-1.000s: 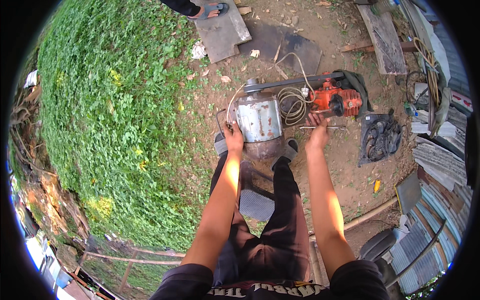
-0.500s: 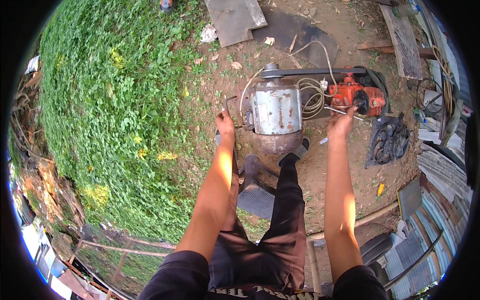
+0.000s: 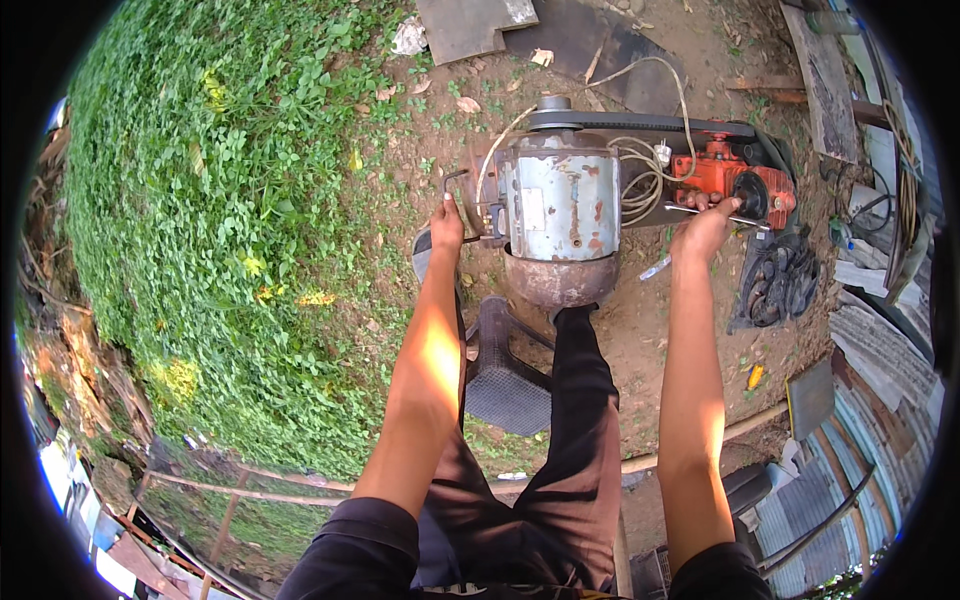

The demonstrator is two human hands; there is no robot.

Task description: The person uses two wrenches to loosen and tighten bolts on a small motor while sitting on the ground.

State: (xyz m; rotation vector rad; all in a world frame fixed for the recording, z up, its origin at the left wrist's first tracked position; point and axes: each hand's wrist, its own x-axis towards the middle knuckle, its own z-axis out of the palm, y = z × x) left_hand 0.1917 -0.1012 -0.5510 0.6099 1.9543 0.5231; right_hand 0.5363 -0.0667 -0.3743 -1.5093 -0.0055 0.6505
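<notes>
My left hand is closed on a dark bent metal rod beside the grey, rust-spotted motor. My right hand grips a long silver wrench against the lower side of the red pump, by its round black part, its fingers partly behind the tool. A black belt runs across the top of motor and pump. A coiled beige cable lies between them. The motor hides part of the plate underneath.
A dark bag of parts lies right of the motor, near a small yellow object. A mesh-seated stool stands between my legs. Greenery covers the left. Boards lie ahead; corrugated sheets line the right.
My left hand has moved outward from the motor's side to the bent rod. My right hand has carried the wrench rightward along the pump. The view has shifted; another person's foot has left it.
</notes>
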